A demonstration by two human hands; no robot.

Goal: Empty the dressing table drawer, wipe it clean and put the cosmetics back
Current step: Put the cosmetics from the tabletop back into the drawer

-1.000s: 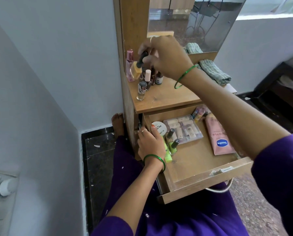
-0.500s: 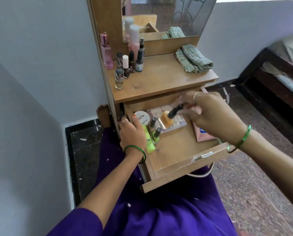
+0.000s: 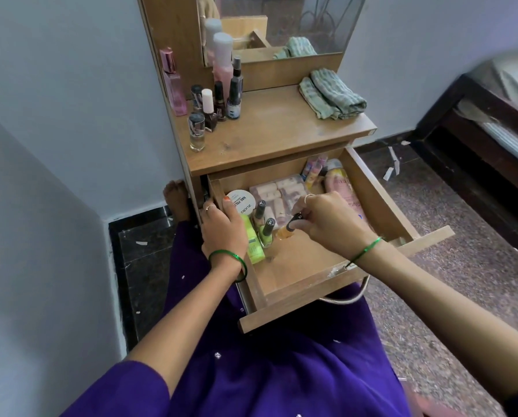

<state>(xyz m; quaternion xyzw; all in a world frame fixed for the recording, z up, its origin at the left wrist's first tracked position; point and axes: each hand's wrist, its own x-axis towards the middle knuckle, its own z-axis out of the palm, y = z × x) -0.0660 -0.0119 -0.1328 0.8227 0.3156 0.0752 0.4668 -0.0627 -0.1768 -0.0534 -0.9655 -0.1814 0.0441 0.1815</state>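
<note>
Open drawer (image 3: 381, 206) under dressing table top, cosmetics inside.
Orange nail polish bottle (image 3: 288, 228) pinched at cap by right hand (image 3: 331, 225), beside green bottles; left hand (image 3: 223, 228) gripping left drawer edge.

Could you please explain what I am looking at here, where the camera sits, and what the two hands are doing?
There is no machine: a person wears a camera on the head, looking down at both hands. The right hand pinches the dark cap of an orange nail polish bottle inside the open drawer. The left hand holds the drawer's left side. The drawer also holds green bottles, a white round tin and a pink tube. On the tabletop stand more bottles and a folded green cloth.
</note>
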